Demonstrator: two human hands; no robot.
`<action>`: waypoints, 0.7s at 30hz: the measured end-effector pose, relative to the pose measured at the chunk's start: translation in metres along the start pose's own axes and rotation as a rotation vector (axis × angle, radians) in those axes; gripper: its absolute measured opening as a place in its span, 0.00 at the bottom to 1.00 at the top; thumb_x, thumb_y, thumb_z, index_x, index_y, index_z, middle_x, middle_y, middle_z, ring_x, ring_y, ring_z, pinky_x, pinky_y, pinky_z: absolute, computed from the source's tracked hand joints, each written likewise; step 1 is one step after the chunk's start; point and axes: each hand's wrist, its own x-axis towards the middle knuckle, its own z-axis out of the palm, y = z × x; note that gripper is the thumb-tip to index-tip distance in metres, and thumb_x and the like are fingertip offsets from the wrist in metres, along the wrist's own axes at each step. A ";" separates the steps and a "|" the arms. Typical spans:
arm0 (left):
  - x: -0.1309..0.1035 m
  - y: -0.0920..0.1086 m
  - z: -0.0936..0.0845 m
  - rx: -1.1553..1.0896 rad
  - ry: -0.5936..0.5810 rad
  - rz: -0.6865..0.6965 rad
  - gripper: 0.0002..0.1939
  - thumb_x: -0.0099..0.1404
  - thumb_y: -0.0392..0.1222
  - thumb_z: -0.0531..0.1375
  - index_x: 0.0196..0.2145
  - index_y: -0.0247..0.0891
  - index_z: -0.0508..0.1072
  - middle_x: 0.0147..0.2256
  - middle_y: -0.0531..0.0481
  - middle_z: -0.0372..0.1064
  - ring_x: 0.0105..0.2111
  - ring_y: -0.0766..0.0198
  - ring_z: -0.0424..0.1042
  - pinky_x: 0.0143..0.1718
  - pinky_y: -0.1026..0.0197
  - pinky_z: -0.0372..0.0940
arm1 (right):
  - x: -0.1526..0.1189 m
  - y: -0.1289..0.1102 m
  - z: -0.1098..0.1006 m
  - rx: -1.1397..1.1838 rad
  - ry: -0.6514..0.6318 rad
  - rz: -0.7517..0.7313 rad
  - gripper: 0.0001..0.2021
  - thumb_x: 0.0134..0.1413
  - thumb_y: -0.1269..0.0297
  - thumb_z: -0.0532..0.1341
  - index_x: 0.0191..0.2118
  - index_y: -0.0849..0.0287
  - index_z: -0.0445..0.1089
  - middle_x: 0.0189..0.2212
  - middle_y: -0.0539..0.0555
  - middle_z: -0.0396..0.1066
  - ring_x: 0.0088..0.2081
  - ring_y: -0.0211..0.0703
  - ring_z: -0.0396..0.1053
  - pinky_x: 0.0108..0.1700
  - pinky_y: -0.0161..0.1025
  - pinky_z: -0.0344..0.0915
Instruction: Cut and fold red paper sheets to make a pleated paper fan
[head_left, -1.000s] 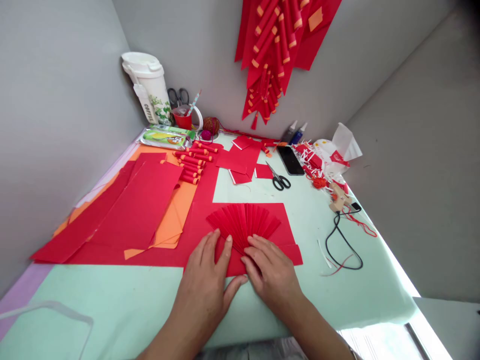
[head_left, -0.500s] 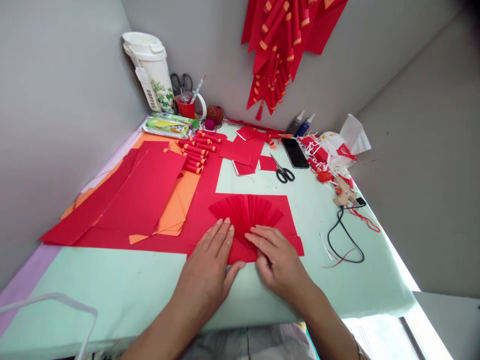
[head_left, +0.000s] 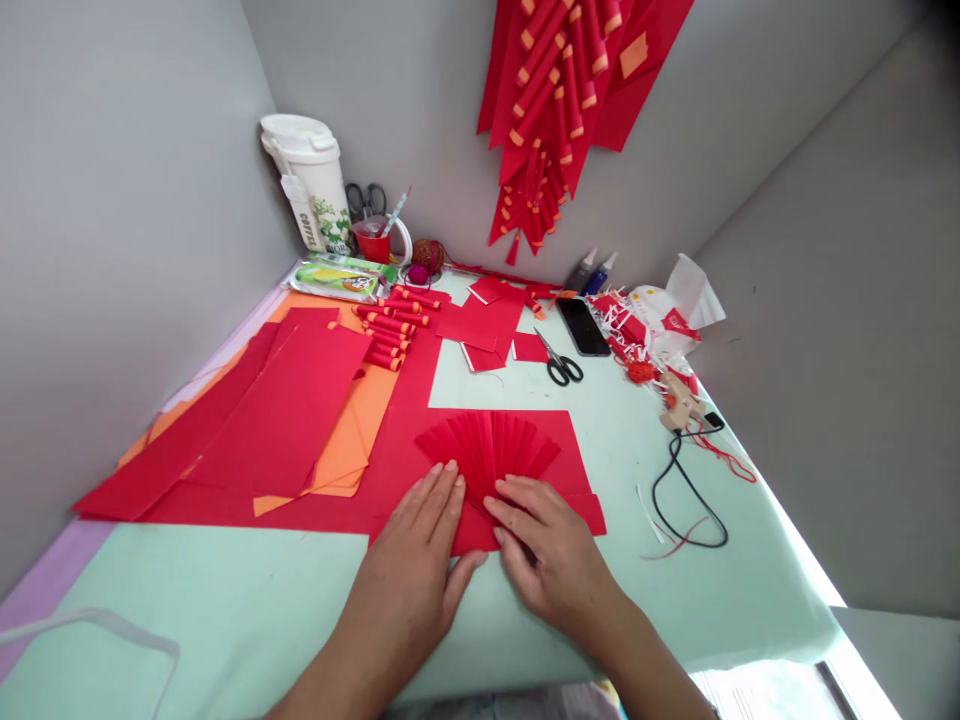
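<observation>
A pleated red paper fan (head_left: 491, 440) lies spread on a red paper sheet (head_left: 574, 455), its narrow end toward me. My left hand (head_left: 420, 545) rests flat at the fan's left edge, fingers stretched forward and thumb out to the side. Over the lower right folds are the fingertips of my right hand (head_left: 551, 550), slightly bent and apart, with the thumb beside the narrow end. The hands partly cover the fan's lower part. Neither hand has visibly lifted it.
Large red sheets (head_left: 285, 400) overlap orange paper (head_left: 341, 465) at left. Behind lie red paper rolls (head_left: 390, 325), scissors (head_left: 559, 365) and a phone (head_left: 583, 327). A black cord (head_left: 664, 490) loops at right. A white cup (head_left: 311, 185) stands at the back left.
The camera view has tilted up, so the table appears lower. My right thumb has moved out toward the fan's narrow end; my left hand stays at the fan's left edge.
</observation>
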 end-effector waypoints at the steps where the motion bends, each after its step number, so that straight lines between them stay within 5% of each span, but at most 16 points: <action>1: 0.000 0.000 0.000 0.001 0.005 0.003 0.30 0.67 0.50 0.56 0.59 0.24 0.64 0.59 0.31 0.63 0.60 0.46 0.63 0.55 0.46 0.66 | 0.000 0.000 0.001 -0.004 0.014 0.002 0.17 0.58 0.75 0.57 0.52 0.62 0.73 0.49 0.61 0.73 0.53 0.50 0.67 0.57 0.49 0.68; 13: -0.001 -0.003 0.004 -0.018 0.058 0.016 0.29 0.66 0.49 0.57 0.58 0.25 0.65 0.58 0.30 0.66 0.58 0.46 0.66 0.53 0.47 0.67 | 0.000 0.000 0.010 -0.050 0.104 0.003 0.13 0.60 0.72 0.59 0.48 0.60 0.76 0.46 0.58 0.76 0.49 0.48 0.71 0.54 0.46 0.71; 21: 0.001 0.000 0.000 -0.030 0.028 0.009 0.30 0.67 0.50 0.57 0.58 0.23 0.64 0.58 0.30 0.65 0.58 0.45 0.65 0.54 0.45 0.67 | 0.000 0.001 -0.002 -0.017 -0.030 0.033 0.18 0.58 0.76 0.56 0.51 0.62 0.74 0.50 0.58 0.73 0.53 0.48 0.67 0.58 0.45 0.67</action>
